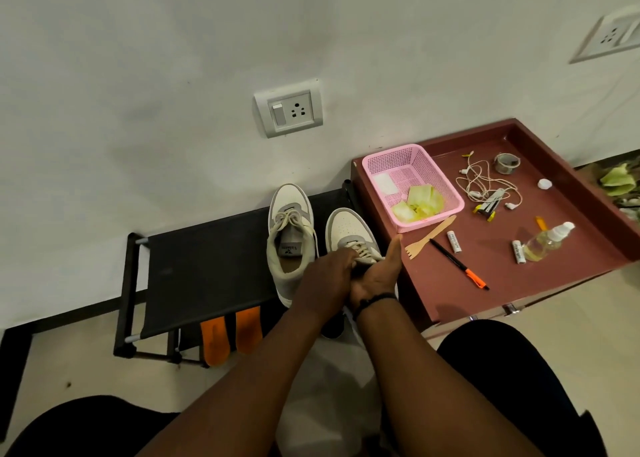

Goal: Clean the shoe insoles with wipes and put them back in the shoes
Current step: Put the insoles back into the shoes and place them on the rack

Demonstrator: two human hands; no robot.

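Note:
Two white and grey sneakers stand side by side on a black shoe rack (207,266). The left shoe (291,228) is free, its opening facing me. Both my hands are on the right shoe (346,228). My left hand (325,280) curls over its collar by the laces, fingertips hidden. My right hand (377,273) cups its right side and heel, thumb pointing up. Two orange insoles (214,338) (248,328) lie on the rack's lower shelf. Crumpled yellow-green wipes (420,202) sit in a pink basket (446,193).
The basket stands in a maroon tray-like drawer (519,266) right of the rack, along with a wooden fork (429,236), a pen (457,264), a spray bottle (547,240), earphones (479,182) and small batteries. A white wall with a socket (289,111) is behind.

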